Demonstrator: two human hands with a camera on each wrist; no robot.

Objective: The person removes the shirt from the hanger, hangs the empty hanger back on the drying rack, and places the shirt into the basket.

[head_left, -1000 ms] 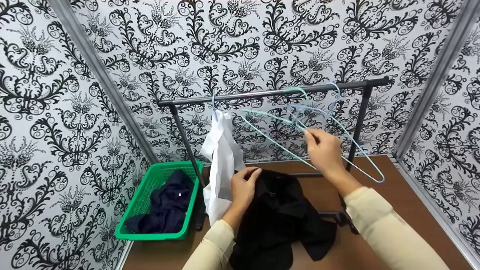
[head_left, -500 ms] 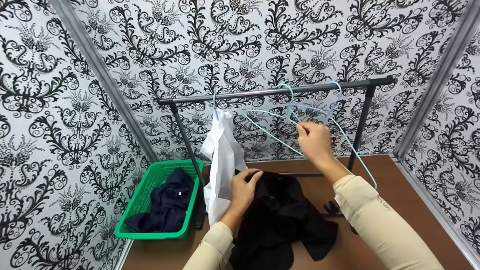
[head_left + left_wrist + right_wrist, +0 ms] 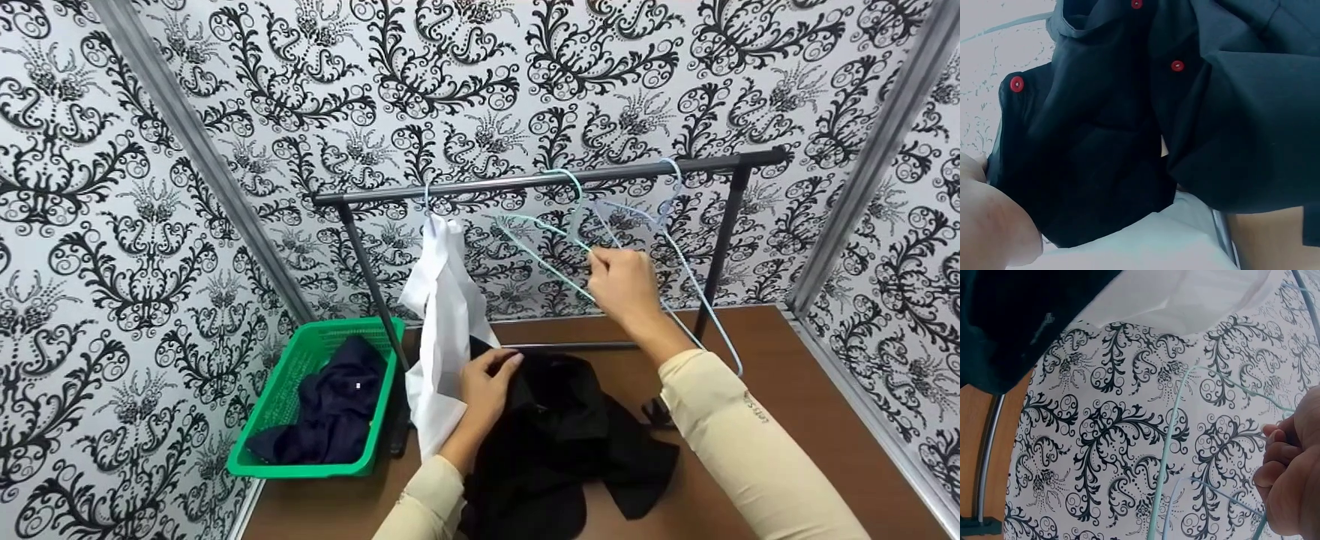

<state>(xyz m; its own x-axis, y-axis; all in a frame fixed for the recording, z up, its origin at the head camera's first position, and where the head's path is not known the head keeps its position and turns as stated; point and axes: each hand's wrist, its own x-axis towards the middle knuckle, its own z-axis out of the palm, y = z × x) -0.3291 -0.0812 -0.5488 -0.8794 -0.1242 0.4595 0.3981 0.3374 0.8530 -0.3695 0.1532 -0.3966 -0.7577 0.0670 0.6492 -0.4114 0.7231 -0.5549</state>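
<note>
Holding a black garment with one hand and a pale green hanger with the other, the person I follow remotely works above a brown desk. The left hand pinches the garment's top edge between thumb and fingertips; the cloth hangs in loose folds toward the desk's near side. The right hand has its fingers curled round the green wire, whose hook lies over the rail of a clothes rack.

I judge the step in hand to be freeing or steadying that hanger while the garment is kept ready. The next move seems to call for a firm hold on the wire, clear of the neighbouring blue hanger, and a collar kept open.

Only from the head view do I get the layout: a white garment hanging at the rail's left end, and a green basket of dark navy cloth by the desk's left edge. The left wrist view adds red buttons on the black garment, which I cannot make out from above. The right wrist view gives me the curled fingers from the side.
</note>
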